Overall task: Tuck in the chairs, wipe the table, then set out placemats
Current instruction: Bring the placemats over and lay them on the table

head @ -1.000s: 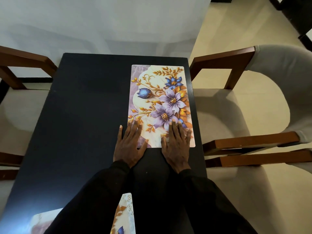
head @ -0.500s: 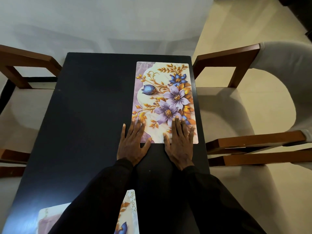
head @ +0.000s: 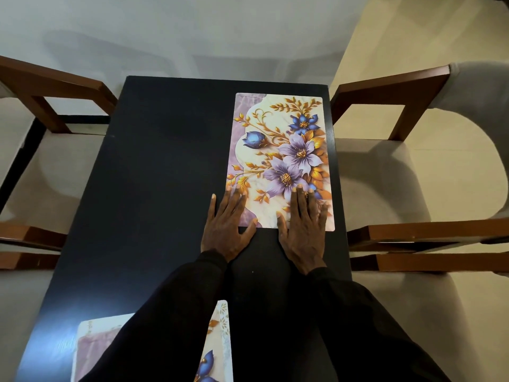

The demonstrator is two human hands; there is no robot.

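Both hands flat on floral placemat [head: 278, 150] – near edge.
L hand [head: 226, 226] & R hand [head: 304, 226], fingers straight, pressing; mat runs to 12 o'clock on dark table [head: 154, 188].

Floral placemat [head: 281, 150] on dark table [head: 154, 188], left hand [head: 227, 227] and right hand [head: 304, 230] flat on its near edge

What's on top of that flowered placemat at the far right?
The left hand and right hand lie flat on the near edge of the placemat. They hide the print beneath; nothing else is on it.
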